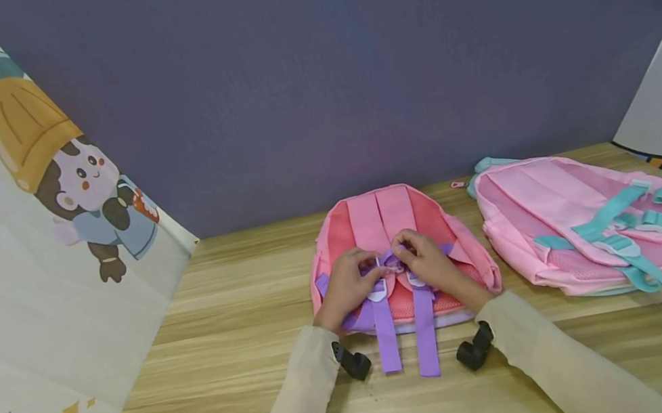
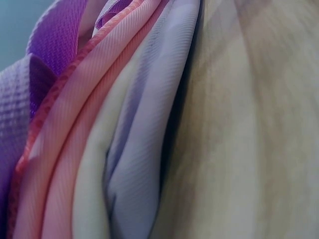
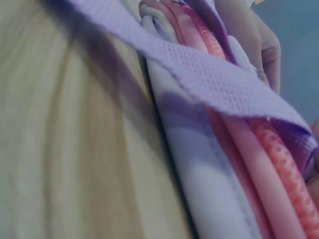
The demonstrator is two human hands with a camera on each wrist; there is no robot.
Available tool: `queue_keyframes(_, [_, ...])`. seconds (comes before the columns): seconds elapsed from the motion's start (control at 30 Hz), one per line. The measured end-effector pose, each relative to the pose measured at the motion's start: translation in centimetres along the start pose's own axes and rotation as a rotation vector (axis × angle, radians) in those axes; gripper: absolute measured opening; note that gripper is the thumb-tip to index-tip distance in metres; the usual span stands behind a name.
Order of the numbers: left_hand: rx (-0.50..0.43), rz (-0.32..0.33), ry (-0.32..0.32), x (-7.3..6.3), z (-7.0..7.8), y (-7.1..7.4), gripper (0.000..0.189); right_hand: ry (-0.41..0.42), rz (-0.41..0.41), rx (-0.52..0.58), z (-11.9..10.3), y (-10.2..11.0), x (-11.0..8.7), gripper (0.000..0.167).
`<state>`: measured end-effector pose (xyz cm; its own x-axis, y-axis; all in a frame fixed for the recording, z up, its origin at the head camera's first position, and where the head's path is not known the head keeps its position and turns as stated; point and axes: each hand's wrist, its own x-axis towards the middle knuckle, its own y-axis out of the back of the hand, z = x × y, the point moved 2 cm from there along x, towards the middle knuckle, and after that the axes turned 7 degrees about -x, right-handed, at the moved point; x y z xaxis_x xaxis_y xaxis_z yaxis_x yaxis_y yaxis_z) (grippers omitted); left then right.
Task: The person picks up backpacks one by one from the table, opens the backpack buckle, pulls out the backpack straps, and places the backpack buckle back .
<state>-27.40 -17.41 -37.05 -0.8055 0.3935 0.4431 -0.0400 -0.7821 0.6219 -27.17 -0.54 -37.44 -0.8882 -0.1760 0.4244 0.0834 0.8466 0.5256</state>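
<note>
A coral-pink backpack [image 1: 362, 213] lies with its shoulder straps facing up. At its middle, my left hand [image 1: 348, 283] and right hand [image 1: 429, 263] are close together over a purple cross strap [image 1: 390, 255] with a small pale buckle piece [image 1: 396, 266]. The left thumb and fingers pinch the left end of this strap, and the right fingertips pinch it just to the right. White adjusters [image 1: 379, 290] sit below the hands, and two purple webbing tails [image 1: 426, 339] hang from them past the bag's lower edge. Purple webbing [image 3: 204, 74] crosses the bag's side in the right wrist view.
A second, light-pink backpack [image 1: 527, 204] with teal straps [image 1: 616, 211] lies to the right on the wooden table [image 1: 213, 356]. A dark blue-grey panel [image 1: 293, 88] stands behind, and a white printed sheet [image 1: 9, 284] borders the left side.
</note>
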Motion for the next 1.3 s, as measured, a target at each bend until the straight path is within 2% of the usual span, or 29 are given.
queue_keyframes(0.17, [-0.005,-0.004,0.010,0.01,-0.08,-0.01,0.026,-0.050,-0.003,0.046,-0.08,0.00,-0.04,0.006])
queue_keyframes(0.23, [-0.005,-0.006,0.015,0.01,-0.08,0.00,0.026,-0.045,0.001,0.060,-0.11,0.00,-0.03,0.005])
queue_keyframes(0.33, [0.001,-0.007,0.011,0.00,-0.10,0.03,0.026,-0.010,0.013,0.091,-0.12,-0.02,0.01,0.004])
queue_keyframes(0.5, [0.002,-0.011,0.011,-0.01,-0.12,0.09,0.026,0.074,0.007,0.099,-0.17,-0.13,0.08,0.016])
queue_keyframes(0.63, [0.004,-0.015,0.009,-0.03,-0.04,0.15,0.025,0.087,0.003,0.094,-0.31,-0.15,0.04,0.017])
queue_keyframes(0.8, [0.007,-0.019,0.012,-0.05,0.05,0.14,0.024,0.085,0.007,0.065,-0.24,-0.22,-0.15,0.012])
queue_keyframes(1.07, [0.005,-0.020,0.009,-0.04,0.09,0.04,0.026,0.113,0.001,0.001,-0.07,-0.25,-0.26,0.018])
queue_keyframes(1.3, [0.012,-0.021,0.005,0.00,0.02,0.01,0.025,0.110,0.011,-0.086,-0.01,-0.34,-0.11,0.013])
